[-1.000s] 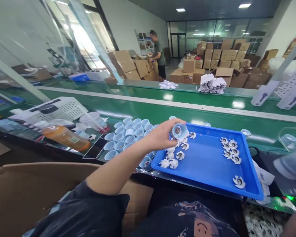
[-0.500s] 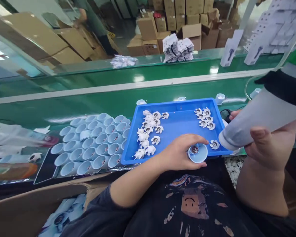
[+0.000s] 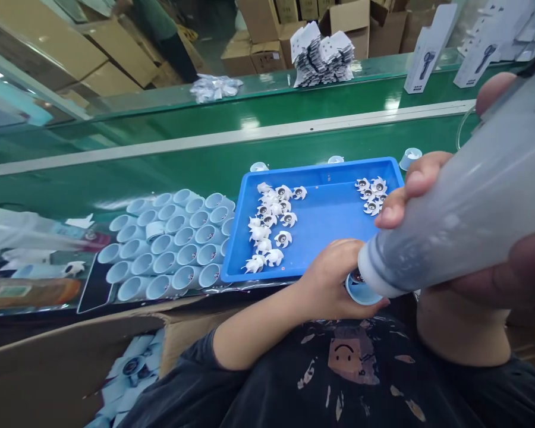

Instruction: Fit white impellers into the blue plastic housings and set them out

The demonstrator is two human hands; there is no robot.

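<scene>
At six o'clock, just below the near rim of the blue tray, we enter one pale-blue cup, open end up, held in our left hand with the fingers closed around its side. Our right hand wraps a grey bottle, fingers and thumb closed, its long axis tilted from two o'clock down to eight. Its blunt end meets or nearly meets the cup; we cannot tell which. More cups stand massed at nine o'clock.
</scene>
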